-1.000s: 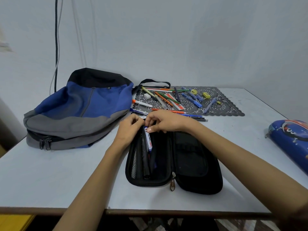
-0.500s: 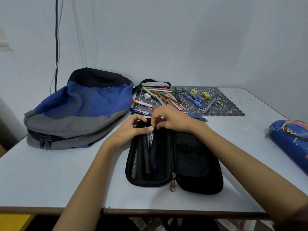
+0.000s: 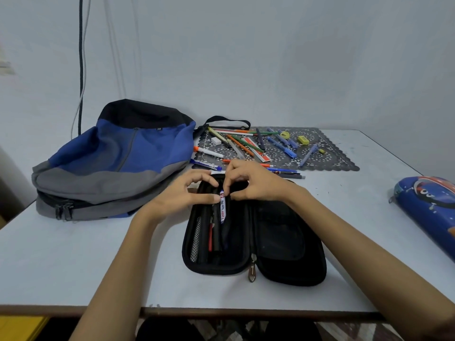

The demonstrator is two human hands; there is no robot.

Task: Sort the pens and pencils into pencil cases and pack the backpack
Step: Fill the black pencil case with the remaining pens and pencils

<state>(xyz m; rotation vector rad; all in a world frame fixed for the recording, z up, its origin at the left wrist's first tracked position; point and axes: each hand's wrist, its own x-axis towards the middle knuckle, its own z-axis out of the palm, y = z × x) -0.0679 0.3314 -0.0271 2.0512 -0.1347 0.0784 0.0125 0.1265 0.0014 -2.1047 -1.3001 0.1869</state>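
as the right hand (image 3: 256, 183) pinches a marker (image 3: 222, 208), the case (image 3: 290, 269) holds pens (image 3: 213, 233).

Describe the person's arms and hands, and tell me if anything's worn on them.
Both arms are bare: the left forearm and right forearm show no sleeves up to the frame's edge. The left hand and right hand wear no gloves, and no watch, bracelet or ring shows on the wrists or fingers. No markings are visible.
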